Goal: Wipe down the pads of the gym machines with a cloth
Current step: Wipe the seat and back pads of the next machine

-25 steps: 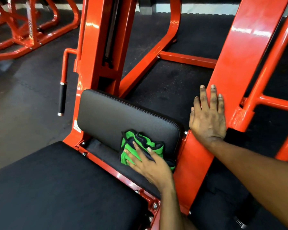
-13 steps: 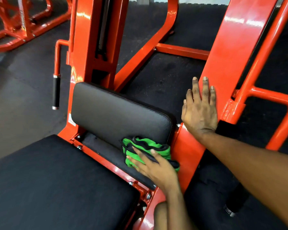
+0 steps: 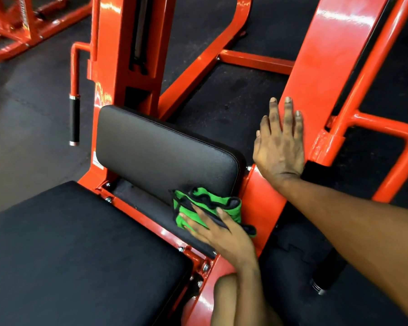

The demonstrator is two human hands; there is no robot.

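Note:
A black back pad (image 3: 160, 151) stands tilted on an orange machine, above a wide black seat pad (image 3: 76, 250). A green cloth with a dark edge (image 3: 207, 205) lies bunched at the back pad's lower right corner, over the gap between the two pads. My left hand (image 3: 222, 234) presses the cloth flat with straight, spread fingers. My right hand (image 3: 279, 147) rests flat, fingers straight, on the orange frame plate (image 3: 320, 74) to the right of the back pad.
An orange post (image 3: 125, 50) rises behind the back pad, with a black-gripped handle (image 3: 74, 120) hanging at its left. Orange tubes (image 3: 386, 128) branch off at the right. Another orange machine (image 3: 26, 27) stands at the far left on the dark rubber floor.
My left hand has slid the cloth down the back pad, from its lower face to its bottom right edge. My right hand has stayed on the orange plate.

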